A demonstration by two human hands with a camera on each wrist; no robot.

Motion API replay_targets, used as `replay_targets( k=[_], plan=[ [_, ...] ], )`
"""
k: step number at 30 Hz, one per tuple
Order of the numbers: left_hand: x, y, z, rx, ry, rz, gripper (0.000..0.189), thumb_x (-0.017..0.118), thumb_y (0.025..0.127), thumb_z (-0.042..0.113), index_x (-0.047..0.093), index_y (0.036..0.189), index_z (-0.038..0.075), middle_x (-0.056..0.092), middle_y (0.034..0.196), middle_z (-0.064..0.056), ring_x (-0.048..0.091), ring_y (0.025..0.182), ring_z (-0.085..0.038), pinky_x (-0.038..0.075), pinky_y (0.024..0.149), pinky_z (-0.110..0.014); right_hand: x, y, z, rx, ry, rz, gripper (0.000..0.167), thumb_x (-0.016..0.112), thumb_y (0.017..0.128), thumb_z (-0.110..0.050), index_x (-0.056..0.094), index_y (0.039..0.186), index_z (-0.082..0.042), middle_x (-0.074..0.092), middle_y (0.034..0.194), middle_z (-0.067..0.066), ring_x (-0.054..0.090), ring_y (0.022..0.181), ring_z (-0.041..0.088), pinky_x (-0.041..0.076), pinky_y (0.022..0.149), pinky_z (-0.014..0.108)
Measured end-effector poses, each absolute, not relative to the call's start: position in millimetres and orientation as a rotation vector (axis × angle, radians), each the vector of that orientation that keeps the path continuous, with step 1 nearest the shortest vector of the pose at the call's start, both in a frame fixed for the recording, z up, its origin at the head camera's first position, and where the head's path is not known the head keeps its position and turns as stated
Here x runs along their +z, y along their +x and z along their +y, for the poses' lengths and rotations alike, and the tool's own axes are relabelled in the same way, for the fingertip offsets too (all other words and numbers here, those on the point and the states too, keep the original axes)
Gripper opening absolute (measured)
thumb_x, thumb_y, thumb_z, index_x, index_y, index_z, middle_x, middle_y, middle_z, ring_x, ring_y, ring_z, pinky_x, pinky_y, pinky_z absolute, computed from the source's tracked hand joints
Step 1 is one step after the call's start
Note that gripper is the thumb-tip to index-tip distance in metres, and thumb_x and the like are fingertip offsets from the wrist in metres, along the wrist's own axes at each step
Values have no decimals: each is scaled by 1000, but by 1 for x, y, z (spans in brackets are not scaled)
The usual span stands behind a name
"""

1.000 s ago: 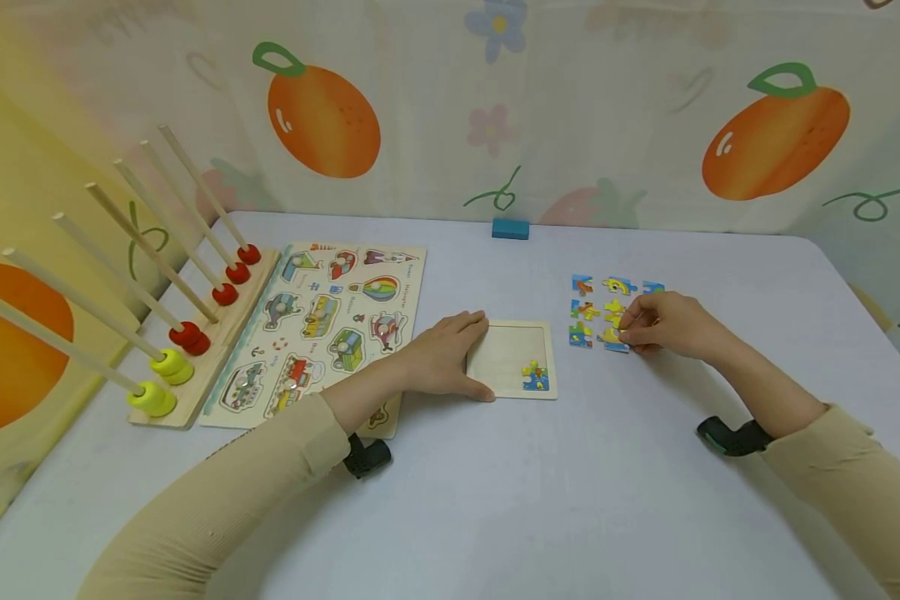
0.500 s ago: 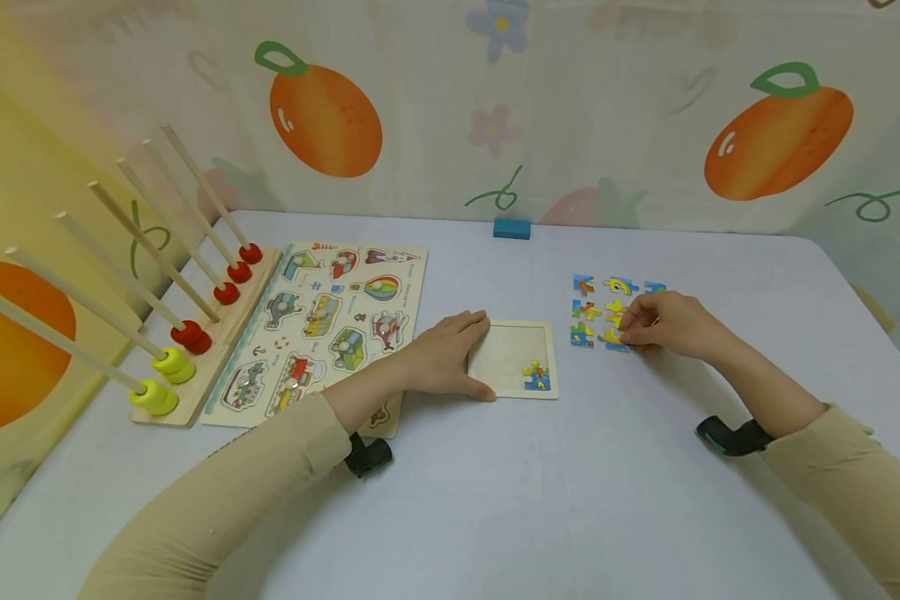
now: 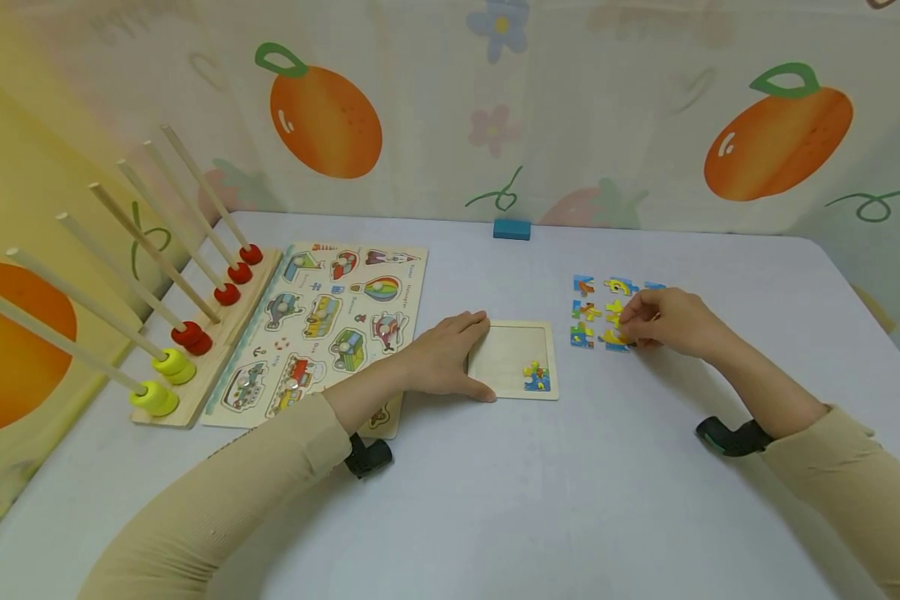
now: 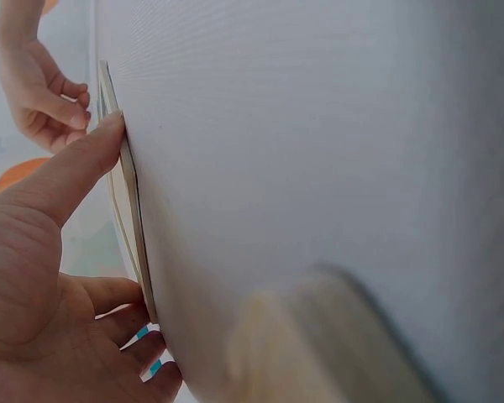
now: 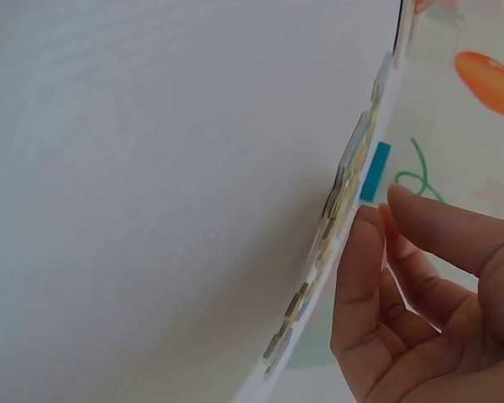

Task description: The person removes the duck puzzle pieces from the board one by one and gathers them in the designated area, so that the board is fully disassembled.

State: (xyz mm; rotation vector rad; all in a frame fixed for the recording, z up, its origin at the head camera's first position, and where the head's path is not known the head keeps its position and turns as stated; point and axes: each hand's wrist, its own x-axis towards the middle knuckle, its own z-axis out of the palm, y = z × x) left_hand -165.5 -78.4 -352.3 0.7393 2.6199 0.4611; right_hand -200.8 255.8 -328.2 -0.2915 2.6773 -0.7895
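My left hand (image 3: 444,354) grips a small square wooden puzzle tray (image 3: 506,327) by its left part. The thumb lies at the tray's near edge and the fingers at its far edge. Joined jigsaw pieces (image 3: 537,377) in yellow, blue and green lie in the tray's near right corner. To the tray's right, several loose jigsaw pieces (image 3: 587,311) lie in rows on the table. Over the right side of these rows hovers my right hand (image 3: 671,321), thumb and fingertips close together. No piece shows between its fingertips (image 5: 370,217) in the right wrist view.
A wooden picture board (image 3: 360,312) with vehicle shapes lies left of the tray. Beyond it stands a peg rack (image 3: 232,321) with tall rods and red and yellow beads. A teal block (image 3: 512,229) sits at the table's back edge, before a printed curtain.
My right hand has risen slightly off the loose pieces, and its fingers have shifted a little. The left hand and the tray stay where they were.
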Motion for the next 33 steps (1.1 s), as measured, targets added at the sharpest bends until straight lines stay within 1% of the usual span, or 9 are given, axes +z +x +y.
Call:
replay_targets(
  k=[5,13,15,19,26,29,33],
  plan=[
    [-353,-166,-79,463,741,2618,107,76,79,55,22,157,6,17,167,-11,16,156,-31,19,128,-44,-326,-199,253,-798,-283,2689,22,67,93,-23,64,104,-5,66,84,7,61,74,15,54,66,22],
    [-353,-166,-79,470,737,2619,107,76,80,55,22,157,5,18,167,-11,16,156,-31,20,128,-44,-325,-195,243,-855,-295,2686,22,68,92,-24,66,104,-6,65,92,7,64,75,14,57,68,22],
    [-353,-166,-79,470,734,2618,107,76,79,55,22,157,6,17,167,-11,16,156,-31,20,128,-45,-326,-194,241,-851,-297,2687,20,68,92,-24,67,103,-8,65,91,6,65,75,14,56,68,23],
    [-352,-165,-78,466,728,2614,106,75,80,55,21,158,6,17,168,-10,15,156,-31,20,128,-45,-328,-192,235,-840,-334,2689,18,68,92,-25,67,101,-10,65,87,5,61,75,15,52,66,24],
    [-353,-165,-79,464,729,2615,106,76,80,55,22,158,6,17,168,-10,15,156,-31,20,128,-45,-329,-186,220,-913,-437,2660,13,70,90,-17,67,98,-7,66,86,6,61,72,12,54,64,20],
    [-353,-166,-79,468,730,2616,106,76,80,54,22,158,7,17,168,-10,15,156,-31,19,128,-45,-329,-182,214,-910,-470,2643,14,70,89,-18,66,99,-8,65,87,5,60,75,12,52,65,19],
    [-353,-165,-79,470,728,2618,106,76,80,54,22,158,7,17,168,-10,15,156,-31,20,128,-46,-329,-178,206,-890,-494,2625,13,70,89,-18,67,100,-11,66,87,3,58,78,13,49,66,20]
  ],
)
